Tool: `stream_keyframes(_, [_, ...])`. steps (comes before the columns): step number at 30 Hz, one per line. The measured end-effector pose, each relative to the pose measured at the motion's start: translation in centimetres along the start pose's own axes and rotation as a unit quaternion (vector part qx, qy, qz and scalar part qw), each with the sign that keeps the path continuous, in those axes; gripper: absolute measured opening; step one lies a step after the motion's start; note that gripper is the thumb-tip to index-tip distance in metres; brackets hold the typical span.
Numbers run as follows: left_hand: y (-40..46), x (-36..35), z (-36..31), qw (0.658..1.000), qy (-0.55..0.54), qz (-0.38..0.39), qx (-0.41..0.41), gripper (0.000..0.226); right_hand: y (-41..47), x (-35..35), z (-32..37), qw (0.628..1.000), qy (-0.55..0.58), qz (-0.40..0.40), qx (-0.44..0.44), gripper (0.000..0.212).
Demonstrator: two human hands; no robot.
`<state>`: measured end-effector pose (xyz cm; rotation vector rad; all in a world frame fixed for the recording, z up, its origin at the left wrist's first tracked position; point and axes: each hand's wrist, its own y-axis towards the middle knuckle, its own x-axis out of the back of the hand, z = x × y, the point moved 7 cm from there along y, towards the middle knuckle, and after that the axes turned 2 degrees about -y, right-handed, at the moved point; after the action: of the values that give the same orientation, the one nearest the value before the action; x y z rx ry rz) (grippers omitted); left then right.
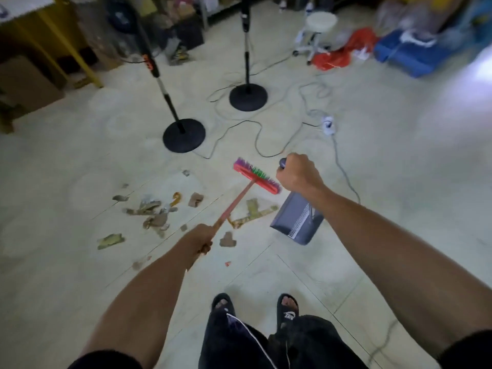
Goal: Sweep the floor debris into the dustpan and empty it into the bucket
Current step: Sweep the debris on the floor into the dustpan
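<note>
My left hand (200,239) grips the red handle of a broom (255,177) whose pink head with purple and green bristles sits beyond the debris. My right hand (296,173) holds the dark handle of a grey dustpan (295,222), which hangs tilted just right of the broom head. Scraps of torn paper and cardboard debris (157,211) lie scattered on the pale floor to the left of the dustpan, with a long strip (253,214) close to its lip. No bucket is visible.
Two black round-based stands (183,134) (248,97) rise ahead, with cables (266,145) looping across the floor to a white power strip (328,125). A white stool (318,30), red bag and blue items sit at back right. Cardboard boxes (26,86) are at left. My sandalled feet (255,304) are below.
</note>
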<state>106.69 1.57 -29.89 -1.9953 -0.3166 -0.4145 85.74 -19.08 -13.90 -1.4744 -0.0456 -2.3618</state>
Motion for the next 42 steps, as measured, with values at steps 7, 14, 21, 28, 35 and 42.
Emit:
stream_keyframes(7, [7.1, -2.4, -4.6, 0.933, 0.342, 0.054, -0.101, 0.038, 0.4, -0.9, -3.3, 0.994, -0.058, -0.008, -0.089, 0.018])
stream_keyframes(14, [15.7, 2.2, -5.0, 0.792, 0.580, 0.057, -0.185, 0.051, 1.0, -6.9, 1.1, 0.980, -0.118, -0.008, -0.162, 0.020])
stream_keyframes(21, [18.5, 17.6, -2.1, 0.682, 0.698, 0.026, -0.215, 0.035, 1.0, -15.2, 11.6, 0.965, -0.192, 0.087, -0.155, 0.027])
stream_keyframes(28, [19.5, 34.5, 2.4, 0.678, 0.720, -0.029, -0.148, 0.041, 2.2, -18.5, 20.2, 0.973, -0.167, 0.107, -0.116, 0.021])
stream_keyframes(35, [18.7, 44.5, 2.3, 0.634, 0.759, -0.103, -0.106, 0.030, 3.7, -20.3, 26.0, 0.980, -0.154, 0.108, -0.065, 0.024])
stream_keyframes(42, [19.2, 51.9, 5.6, 0.718, 0.690, -0.048, -0.079, 0.032, 4.2, -20.1, 29.1, 0.987, -0.135, 0.080, -0.036, 0.019])
